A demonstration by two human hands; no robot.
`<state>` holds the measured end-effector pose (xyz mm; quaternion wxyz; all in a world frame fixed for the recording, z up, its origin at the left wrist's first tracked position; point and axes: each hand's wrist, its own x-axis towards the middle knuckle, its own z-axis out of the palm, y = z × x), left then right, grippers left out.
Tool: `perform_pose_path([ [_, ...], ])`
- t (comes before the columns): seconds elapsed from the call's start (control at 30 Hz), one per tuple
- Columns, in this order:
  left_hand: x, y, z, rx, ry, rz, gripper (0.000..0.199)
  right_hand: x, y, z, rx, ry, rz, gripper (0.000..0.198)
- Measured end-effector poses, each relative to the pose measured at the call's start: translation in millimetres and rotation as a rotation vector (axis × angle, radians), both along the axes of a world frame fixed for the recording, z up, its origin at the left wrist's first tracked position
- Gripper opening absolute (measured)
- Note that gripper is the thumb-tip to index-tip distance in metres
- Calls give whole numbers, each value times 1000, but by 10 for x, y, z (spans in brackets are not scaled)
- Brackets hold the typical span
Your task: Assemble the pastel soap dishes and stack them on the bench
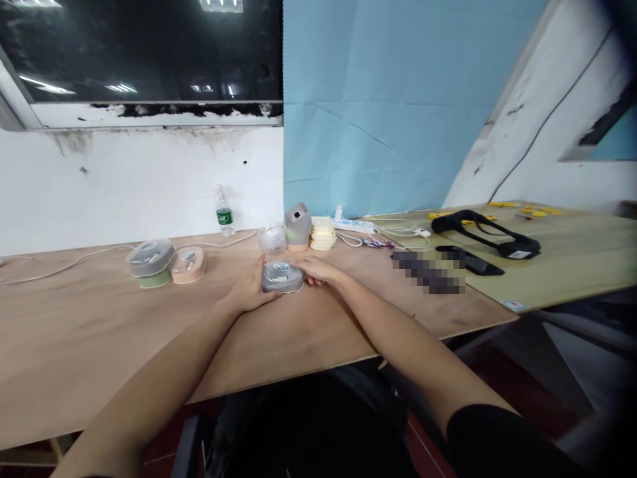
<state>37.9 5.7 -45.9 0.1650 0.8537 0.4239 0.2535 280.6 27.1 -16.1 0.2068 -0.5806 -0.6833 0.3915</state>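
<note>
A grey oval lunch box [283,276] with a see-through lid and a label on top rests on the wooden table in front of me. My left hand [250,287] wraps its left side, thumb along the front edge and fingers toward the back. At the box's right rim is my right hand [317,269], its thumb and index finger pressed on the edge and the other fingers curled under. Further left stand a pink lunch box [188,265] and, beside it, a grey box [150,257] on top of a green one [156,278].
Behind the hands are clear round lids [271,239], stacked grey, green and pink tubs [298,229], and a pile of pale yellow containers [322,234]. A water bottle [224,212] stands by the wall. Rightward lie a power strip [354,226], cables and a black headset-like frame [485,234].
</note>
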Motion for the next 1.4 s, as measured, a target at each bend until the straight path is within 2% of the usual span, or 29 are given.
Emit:
perform_pose_path([
  [0.07, -5, -11, 8, -24, -26, 13, 116, -10, 16, -21, 27, -7, -28, 41],
  [0.2, -24, -32, 22, -31, -61, 39, 101, -59, 66, -105, 103, 47, -119, 42],
  [0.37, -88, -12, 55, 104, -5, 42, 94, -100, 87, -186, 198, 193, -21, 42],
  [0.47, -164, 24, 66, 115, 46, 46, 93, -101, 78, -193, 236, 235, 32, 39],
  [0.67, -283, 45, 123, 8, 127, 34, 89, -101, 7, -127, 206, 117, 53, 36],
  [0.9, -207, 43, 117, -98, 29, 48, 95, -85, -45, -19, 24, 89, 45, 31],
  [1.0, -181, 52, 106, -105, -20, 22, 92, -57, -15, -44, 35, 93, 37, 30],
  [1.13, -191, 19, 190, -138, -25, -27, 82, -48, -11, -79, 77, 69, 32, 35],
  [1.27, -210, -44, 288, -159, -17, 1, 77, -82, -68, -46, 107, 38, 32, 34],
  [1.4, -208, -73, 280, -130, -28, 7, 79, -92, -87, -12, 89, 51, 44, 27],
])
